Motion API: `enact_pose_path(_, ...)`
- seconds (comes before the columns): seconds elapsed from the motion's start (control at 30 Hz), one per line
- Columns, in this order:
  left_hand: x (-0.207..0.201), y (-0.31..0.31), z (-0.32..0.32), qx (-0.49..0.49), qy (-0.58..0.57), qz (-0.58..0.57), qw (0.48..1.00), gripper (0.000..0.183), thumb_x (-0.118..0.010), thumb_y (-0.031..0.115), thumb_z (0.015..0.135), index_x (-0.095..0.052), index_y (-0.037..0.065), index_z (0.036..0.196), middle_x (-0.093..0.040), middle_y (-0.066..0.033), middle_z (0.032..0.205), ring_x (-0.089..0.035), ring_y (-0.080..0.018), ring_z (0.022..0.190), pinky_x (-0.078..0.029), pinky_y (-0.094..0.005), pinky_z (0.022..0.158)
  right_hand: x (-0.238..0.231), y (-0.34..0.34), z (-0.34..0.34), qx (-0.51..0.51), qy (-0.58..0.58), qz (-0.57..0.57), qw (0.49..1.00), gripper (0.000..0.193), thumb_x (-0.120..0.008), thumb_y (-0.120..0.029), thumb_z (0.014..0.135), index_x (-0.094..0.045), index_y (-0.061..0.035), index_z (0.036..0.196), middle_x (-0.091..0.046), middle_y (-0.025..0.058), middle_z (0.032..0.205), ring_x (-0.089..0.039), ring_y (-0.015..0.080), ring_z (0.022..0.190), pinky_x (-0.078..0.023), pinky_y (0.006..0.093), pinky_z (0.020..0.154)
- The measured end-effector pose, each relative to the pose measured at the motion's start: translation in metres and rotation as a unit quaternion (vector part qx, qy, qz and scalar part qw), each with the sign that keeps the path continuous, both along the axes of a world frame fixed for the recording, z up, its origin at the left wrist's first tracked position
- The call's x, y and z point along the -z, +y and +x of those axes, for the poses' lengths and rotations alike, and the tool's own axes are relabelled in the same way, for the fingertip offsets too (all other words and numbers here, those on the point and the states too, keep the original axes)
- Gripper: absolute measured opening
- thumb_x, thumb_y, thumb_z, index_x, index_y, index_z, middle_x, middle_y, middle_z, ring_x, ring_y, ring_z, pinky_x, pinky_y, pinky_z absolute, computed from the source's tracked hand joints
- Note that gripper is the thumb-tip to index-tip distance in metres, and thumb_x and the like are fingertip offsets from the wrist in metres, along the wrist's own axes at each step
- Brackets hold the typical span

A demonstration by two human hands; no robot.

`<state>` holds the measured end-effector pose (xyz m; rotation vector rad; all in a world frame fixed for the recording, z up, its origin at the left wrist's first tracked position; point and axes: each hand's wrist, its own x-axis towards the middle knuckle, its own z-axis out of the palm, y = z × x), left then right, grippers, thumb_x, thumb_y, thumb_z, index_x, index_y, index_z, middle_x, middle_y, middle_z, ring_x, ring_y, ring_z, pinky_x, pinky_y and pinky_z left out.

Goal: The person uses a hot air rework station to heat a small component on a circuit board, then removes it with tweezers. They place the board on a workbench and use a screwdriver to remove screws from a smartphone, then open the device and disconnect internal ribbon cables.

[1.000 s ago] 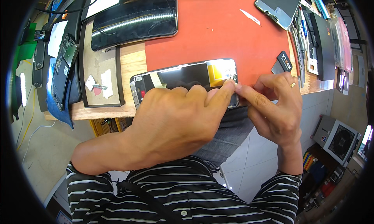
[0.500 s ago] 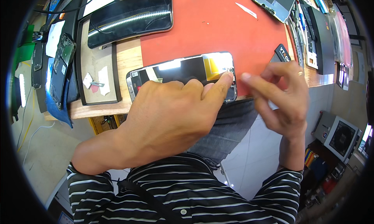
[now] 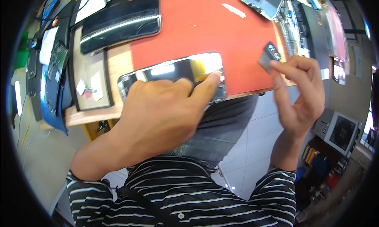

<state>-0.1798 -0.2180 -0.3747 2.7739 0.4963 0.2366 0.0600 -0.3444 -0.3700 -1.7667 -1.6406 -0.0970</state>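
Lettering (image 3: 274, 52), white, blurred, on grey-black tool (image 3: 266, 62) near right hand (image 3: 304, 93).

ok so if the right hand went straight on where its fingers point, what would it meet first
Probably the small black-and-grey flat tool, which appears right at the fingertips of the right hand; depth is unclear, so the hand might pass above it.

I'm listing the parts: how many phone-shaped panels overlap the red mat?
3: the yellow-patched panel partly under the left hand, the glossy black panel at upper left, and the greyish panel at upper right. The hand may hide more.
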Motion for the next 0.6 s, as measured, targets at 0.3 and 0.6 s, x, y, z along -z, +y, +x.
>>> enact_pose_path(0.3,0.009,-0.004,0.006,-0.032,-0.093,-0.044,0.994,0.036,-0.073,0.004,0.086,-0.076,0.01,0.12,-0.053,-0.0028,0.059,-0.053,-0.0189,0.047,-0.04,-0.0355,0.046,-0.016,-0.018,0.068,0.217,0.181,-0.071,0.957,0.013,-0.076,-0.011,0.092,-0.076,0.0021,0.095,-0.063,-0.0011,0.075,-0.045,0.0025,0.062,-0.035,0.0241,0.055)
enact_pose_path(0.6,0.017,-0.005,0.005,-0.037,-0.102,-0.024,0.994,0.033,-0.071,0.005,0.088,-0.075,0.012,0.12,-0.057,-0.0037,0.06,-0.057,-0.019,0.049,-0.042,-0.0352,0.048,-0.002,0.002,0.087,0.21,0.158,-0.13,0.956,0.021,-0.072,-0.018,0.089,-0.076,0.0025,0.091,-0.068,0.0074,0.069,-0.055,0.0114,0.059,-0.045,0.0319,0.059)
